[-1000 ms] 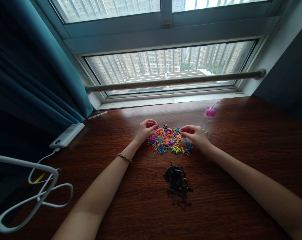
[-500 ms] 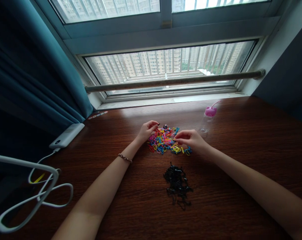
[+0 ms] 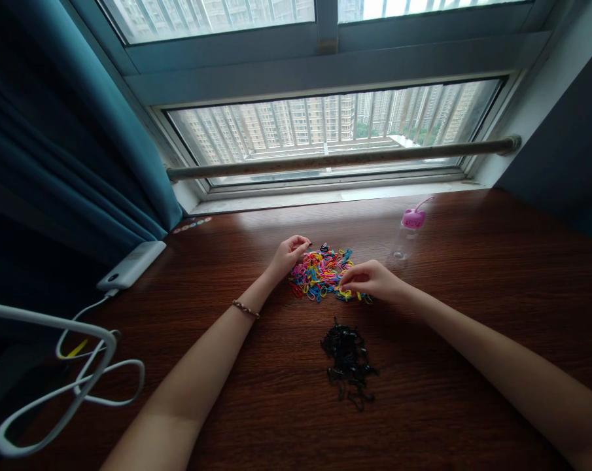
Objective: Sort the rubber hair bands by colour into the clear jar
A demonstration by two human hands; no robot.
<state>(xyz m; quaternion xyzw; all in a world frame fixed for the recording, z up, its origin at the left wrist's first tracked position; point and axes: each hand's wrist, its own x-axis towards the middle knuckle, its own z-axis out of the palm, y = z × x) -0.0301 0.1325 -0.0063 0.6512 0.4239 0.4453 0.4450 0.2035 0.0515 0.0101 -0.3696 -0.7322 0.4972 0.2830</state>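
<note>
A pile of small multicoloured rubber bands (image 3: 318, 275) lies loosely spread in the middle of the table. At its upper left edge, my left hand (image 3: 290, 254) is closed in a pinch, and a tiny bit of a black rubber band (image 3: 310, 244) shows at the fingertips. My right hand (image 3: 371, 281) reaches in from the right with thumb and fingers together at the pile's right side. What sits between those fingertips, if anything, is too small to make out. Nearer to me is a separate heap of black rubber bands (image 3: 347, 356).
Behind my right hand stands a clear bottle with a pink lid (image 3: 413, 219). A white power bank (image 3: 131, 265) with a looping white cable (image 3: 109, 363) lies at the left by the blue curtain (image 3: 80, 131). The window and a metal rail (image 3: 345, 159) border the wooden table's far side.
My right hand has shifted slightly down and left over the pile, covering some yellow bands, and its fingers have drawn closer together. The left hand has hardly moved.
</note>
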